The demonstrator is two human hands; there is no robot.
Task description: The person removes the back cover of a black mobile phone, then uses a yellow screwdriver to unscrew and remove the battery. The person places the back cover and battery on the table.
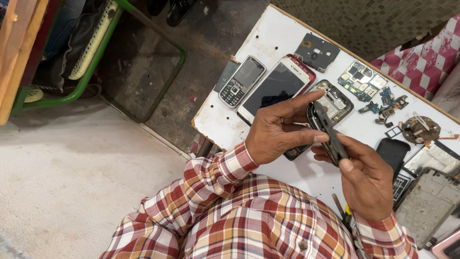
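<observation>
Fingers [320,138] of both hands pinch one dark phone frame [329,134], probably.

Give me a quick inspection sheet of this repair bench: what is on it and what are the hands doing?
Surface: white table, scuffed, chipped at the near corner.
Job's things: dark phone frame held edge-on between both hands.
Clutter: keypad phone, white touchscreen phone, opened phone shell, circuit boards, black back cover, small loose parts.
Hands: left hand pinches the frame; right hand grips its lower end.
Cables: nothing seen.
Surroundings: green metal frame, concrete floor, chequered red-and-white cloth.
</observation>
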